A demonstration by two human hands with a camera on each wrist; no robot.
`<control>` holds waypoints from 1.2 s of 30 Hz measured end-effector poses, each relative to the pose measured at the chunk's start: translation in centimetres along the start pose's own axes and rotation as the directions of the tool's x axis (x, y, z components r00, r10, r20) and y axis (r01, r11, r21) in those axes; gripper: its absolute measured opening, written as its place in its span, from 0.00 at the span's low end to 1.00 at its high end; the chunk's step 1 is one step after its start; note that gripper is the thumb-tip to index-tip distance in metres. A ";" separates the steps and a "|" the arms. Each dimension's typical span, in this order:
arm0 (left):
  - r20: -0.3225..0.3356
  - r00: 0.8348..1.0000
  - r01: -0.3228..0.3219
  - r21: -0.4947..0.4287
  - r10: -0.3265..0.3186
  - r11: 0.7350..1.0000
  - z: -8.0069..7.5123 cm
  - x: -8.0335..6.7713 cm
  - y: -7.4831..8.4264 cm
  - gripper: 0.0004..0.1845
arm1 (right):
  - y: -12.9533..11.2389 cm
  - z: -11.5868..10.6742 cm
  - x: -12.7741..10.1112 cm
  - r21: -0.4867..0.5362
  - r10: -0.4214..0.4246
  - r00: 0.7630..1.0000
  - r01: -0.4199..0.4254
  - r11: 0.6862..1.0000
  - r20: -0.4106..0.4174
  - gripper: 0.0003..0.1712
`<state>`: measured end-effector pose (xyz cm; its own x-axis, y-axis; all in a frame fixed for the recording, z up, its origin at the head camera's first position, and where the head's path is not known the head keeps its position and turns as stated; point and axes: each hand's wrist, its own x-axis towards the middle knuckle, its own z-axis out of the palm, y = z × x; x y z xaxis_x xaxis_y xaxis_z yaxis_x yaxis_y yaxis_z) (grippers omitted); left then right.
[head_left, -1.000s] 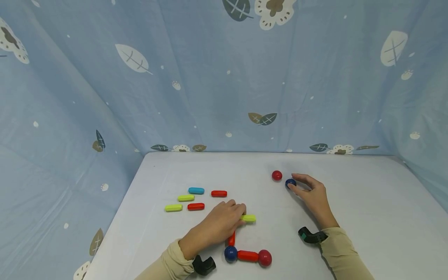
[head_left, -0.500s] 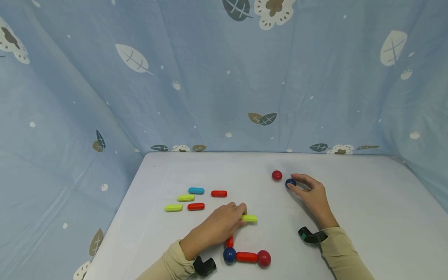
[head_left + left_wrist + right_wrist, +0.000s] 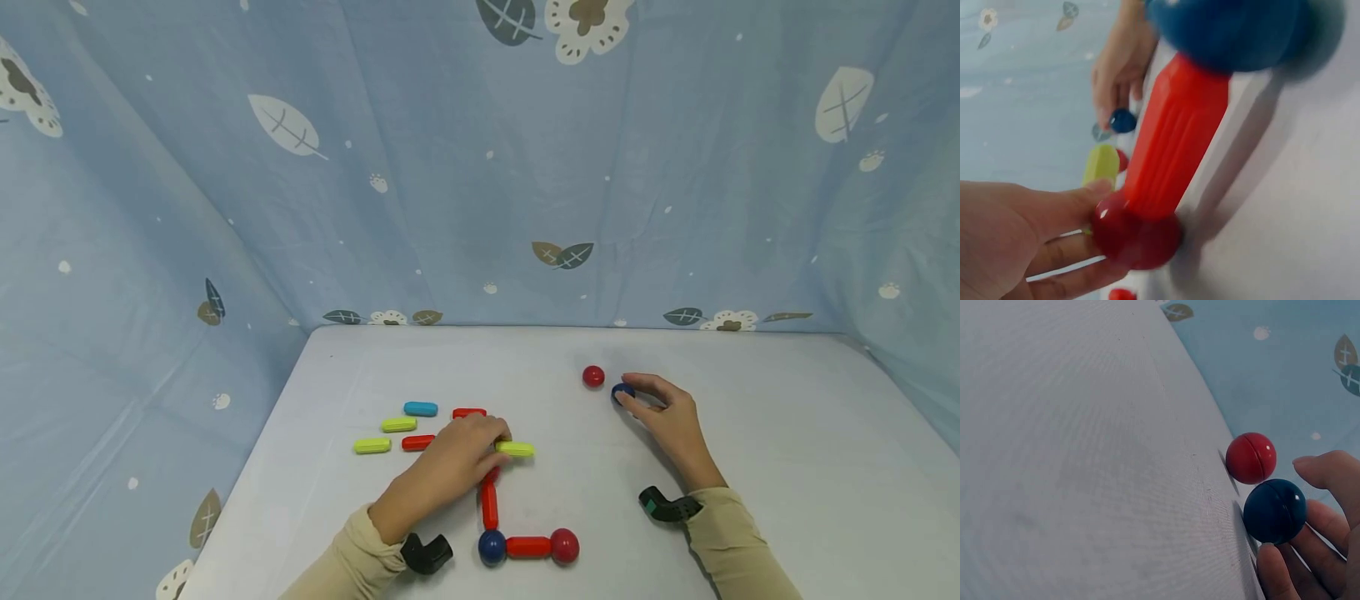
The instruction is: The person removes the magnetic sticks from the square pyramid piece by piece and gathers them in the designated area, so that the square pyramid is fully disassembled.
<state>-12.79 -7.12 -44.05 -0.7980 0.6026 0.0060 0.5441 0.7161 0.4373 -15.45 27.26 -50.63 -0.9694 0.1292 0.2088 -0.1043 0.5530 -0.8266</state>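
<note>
Yellow-green rod point(image 3: 514, 449) is the piece in hand: the left hand point(image 3: 450, 463) pinches its left end, fingers point(image 3: 491, 433) curled over it, just above the top of the upright red rod point(image 3: 489, 502). Compared with a second ago, that hand has carried the rod up and to the left, uncovering the upright red rod, which rises from the blue ball point(image 3: 492, 547) of the L-shaped piece; the yellow-green rod now looks placed to join its upper end, where the left wrist view shows a red ball point(image 3: 1136, 234). Right of that upright rod, the right hand point(image 3: 671, 421) has not moved, its fingers curled round the dark blue ball point(image 3: 622, 392) beside the loose red ball point(image 3: 593, 377) on the table point(image 3: 787, 433).
</note>
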 end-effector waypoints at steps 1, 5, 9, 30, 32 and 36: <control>-0.020 1.000 0.011 0.015 -0.010 1.000 -0.2 0.0 -0.2 0.08 | 0.0 0.0 0.0 0.002 -0.002 1.000 0.002 1.000 -0.001 0.23; -0.086 0.995 0.065 0.082 -0.058 0.994 -0.9 0.0 -0.9 0.09 | 0.1 0.0 0.0 0.001 0.000 1.000 0.000 1.000 0.000 0.23; -0.115 0.988 0.118 0.126 -0.104 0.985 -1.0 -0.1 -1.5 0.10 | 0.1 0.0 0.0 -0.005 0.002 1.000 -0.002 1.000 0.001 0.23; -0.086 0.979 0.197 0.131 -0.187 0.972 -0.9 -0.2 -2.0 0.11 | -0.1 0.0 -0.1 -0.007 0.007 1.000 -0.007 1.000 0.007 0.23; -0.090 0.979 0.195 0.127 -0.185 0.973 -1.0 -0.2 -2.0 0.11 | -0.1 0.0 -0.1 -0.008 0.009 1.000 -0.009 1.000 0.005 0.23; -0.119 0.975 0.203 0.126 -0.188 0.971 -1.2 -0.3 -1.8 0.12 | -0.1 0.0 0.0 -0.008 0.008 1.000 -0.008 1.000 0.003 0.23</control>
<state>-13.81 -9.03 -43.74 -0.9113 0.4107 0.0307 0.3990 0.8620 0.3127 -15.40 27.21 -50.58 -0.9709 0.1310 0.2004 -0.0946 0.5589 -0.8238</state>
